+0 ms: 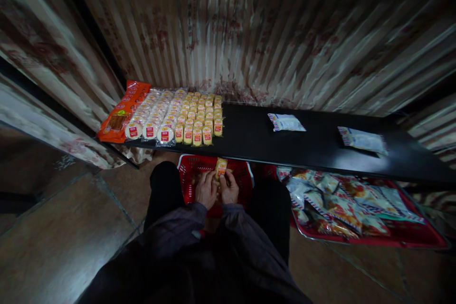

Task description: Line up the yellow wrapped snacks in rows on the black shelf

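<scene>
Both hands meet over a red plastic basket [185,171] between my knees. They hold a small yellow wrapped snack cake [221,166] with a red and white label, standing upright. My right hand [230,189] pinches its lower right side, thumb on the label. My left hand [206,191] has its fingertips curled at the cake's lower left. Just beyond, on the black shelf [249,133], rows of similar yellow cakes [198,116] stand beside rows of round white wrapped packs [156,111]. What lies in the basket is mostly hidden by my hands.
An orange bag [119,113] lies at the shelf's left end. Two blue-white packets [288,122] lie apart on its right part. Below right, a red basket [402,240] holds several snack bags [342,199]. Pleated curtains [213,33] hang behind; a dark post [94,19] stands left.
</scene>
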### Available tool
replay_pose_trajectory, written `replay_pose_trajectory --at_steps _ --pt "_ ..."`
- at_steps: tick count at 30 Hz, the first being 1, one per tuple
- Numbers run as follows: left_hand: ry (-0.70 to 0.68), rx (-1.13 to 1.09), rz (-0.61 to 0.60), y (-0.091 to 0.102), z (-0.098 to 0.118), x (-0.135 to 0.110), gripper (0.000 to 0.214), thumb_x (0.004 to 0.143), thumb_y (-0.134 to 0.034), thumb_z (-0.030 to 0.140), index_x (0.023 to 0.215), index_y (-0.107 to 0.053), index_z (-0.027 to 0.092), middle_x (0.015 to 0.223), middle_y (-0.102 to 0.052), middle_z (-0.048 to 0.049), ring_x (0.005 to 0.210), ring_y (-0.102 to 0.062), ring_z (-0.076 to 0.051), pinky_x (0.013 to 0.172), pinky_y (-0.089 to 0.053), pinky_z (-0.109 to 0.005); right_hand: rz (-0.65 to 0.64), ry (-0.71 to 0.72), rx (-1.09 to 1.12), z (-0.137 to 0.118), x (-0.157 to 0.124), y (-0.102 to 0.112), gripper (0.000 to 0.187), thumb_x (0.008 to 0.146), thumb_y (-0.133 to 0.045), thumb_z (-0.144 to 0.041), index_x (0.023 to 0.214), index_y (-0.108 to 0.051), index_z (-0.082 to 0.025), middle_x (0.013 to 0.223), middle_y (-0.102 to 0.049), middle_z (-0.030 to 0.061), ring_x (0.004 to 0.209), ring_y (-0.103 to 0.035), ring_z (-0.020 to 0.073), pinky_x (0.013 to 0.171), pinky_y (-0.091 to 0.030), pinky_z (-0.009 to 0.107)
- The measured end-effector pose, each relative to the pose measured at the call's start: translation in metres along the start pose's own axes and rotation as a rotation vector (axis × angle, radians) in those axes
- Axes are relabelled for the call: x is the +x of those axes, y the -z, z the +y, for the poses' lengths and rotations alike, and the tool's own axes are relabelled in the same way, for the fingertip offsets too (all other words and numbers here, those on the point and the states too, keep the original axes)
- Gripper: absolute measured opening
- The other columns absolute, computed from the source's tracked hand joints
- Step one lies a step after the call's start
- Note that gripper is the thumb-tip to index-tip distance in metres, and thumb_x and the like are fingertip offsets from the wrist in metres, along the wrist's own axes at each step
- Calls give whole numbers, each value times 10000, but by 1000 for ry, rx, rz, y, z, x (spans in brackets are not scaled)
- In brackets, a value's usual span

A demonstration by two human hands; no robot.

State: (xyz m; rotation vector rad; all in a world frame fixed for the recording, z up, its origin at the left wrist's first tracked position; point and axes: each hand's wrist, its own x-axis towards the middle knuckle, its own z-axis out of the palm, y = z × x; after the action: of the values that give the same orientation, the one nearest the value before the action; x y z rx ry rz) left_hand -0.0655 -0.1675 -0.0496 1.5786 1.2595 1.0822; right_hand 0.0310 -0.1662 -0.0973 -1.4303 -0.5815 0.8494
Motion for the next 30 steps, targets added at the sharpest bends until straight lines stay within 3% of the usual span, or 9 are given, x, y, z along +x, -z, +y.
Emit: replay_pose_trajectory --at_steps 8,17,24,30 --pt "13 -61 36 2 27 23 288 778 -514 98 1017 -623 215 1124 -569 -95 1111 -506 -230 1071 -354 -374 -7 133 -85 -34 11 -7 539 709 -636 -481 1121 -644 -135 1114 -676 116 1008 -626 238 917 -492 379" --pt "15 -150 60 0 36 35 320 755 -538 80 1028 -653 203 1138 -570 -99 1114 -522 -229 1067 -369 -344 0 137 -82 -41 25 -12 482 723 -624 -441 1099 -617 -140 1107 -656 122 992 -618 222 923 -482 369" --pt "-171 289 46 -4 29 49 432 819 -409 84 1215 -567 154 1197 -563 -108 1129 -519 -204 1029 -437 -376 17 212 -141 -59 39 -22 400 736 -601 -422 1022 -612 -143 1053 -666 104 922 -624 201 882 -494 367" --pt "-330 497 114 -2 33 65 467 779 -436 59 1220 -579 118 1179 -605 -107 1267 -419 -254 1080 -379 -432 18 271 -183 -72 55 -32 357 744 -591 -417 987 -606 -156 999 -667 90 891 -625 193 881 -498 372"
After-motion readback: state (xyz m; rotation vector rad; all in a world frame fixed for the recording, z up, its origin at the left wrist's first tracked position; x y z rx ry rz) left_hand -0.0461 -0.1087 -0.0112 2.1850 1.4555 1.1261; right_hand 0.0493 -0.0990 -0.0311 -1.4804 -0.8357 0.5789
